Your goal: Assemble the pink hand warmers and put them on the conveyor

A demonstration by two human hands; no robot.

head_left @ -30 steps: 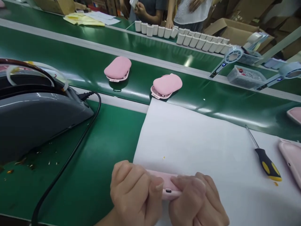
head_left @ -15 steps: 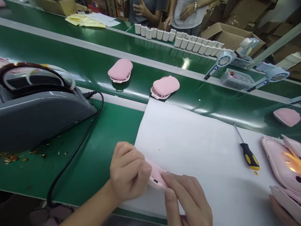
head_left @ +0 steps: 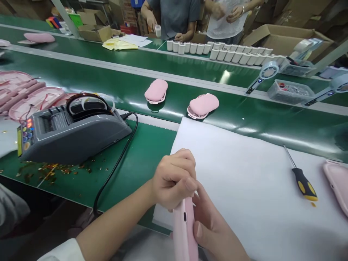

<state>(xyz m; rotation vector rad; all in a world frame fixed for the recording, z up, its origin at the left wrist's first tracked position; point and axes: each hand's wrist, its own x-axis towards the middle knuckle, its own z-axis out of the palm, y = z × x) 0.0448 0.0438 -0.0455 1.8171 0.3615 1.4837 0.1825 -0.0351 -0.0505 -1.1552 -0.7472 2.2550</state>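
A rounded pink plastic case (head_left: 185,228) with a small dark port on its edge stands on end near the table's front edge. My left hand (head_left: 174,179) is closed in a fist against its upper end, thumb on top; the curled fingers hide that end. My right hand (head_left: 214,224) grips the same case from the right, with its thumb on the side and its other fingers mostly hidden behind. Under and beyond the hands lies a white sheet (head_left: 239,174). A black and yellow screwdriver (head_left: 304,185) rests on it to the right.
A grey tape dispenser (head_left: 81,134) with a black cable stands left, amid scraps. Two pink cases (head_left: 157,90) lie on the green surface ahead. Another pink shell (head_left: 338,185) is at the right edge. Two people (head_left: 176,18) stand across, behind rows of white containers (head_left: 236,57).
The pink case has turned from lying slanted to standing on end. My right hand has shifted from its near end to its right side. The view has swung left.
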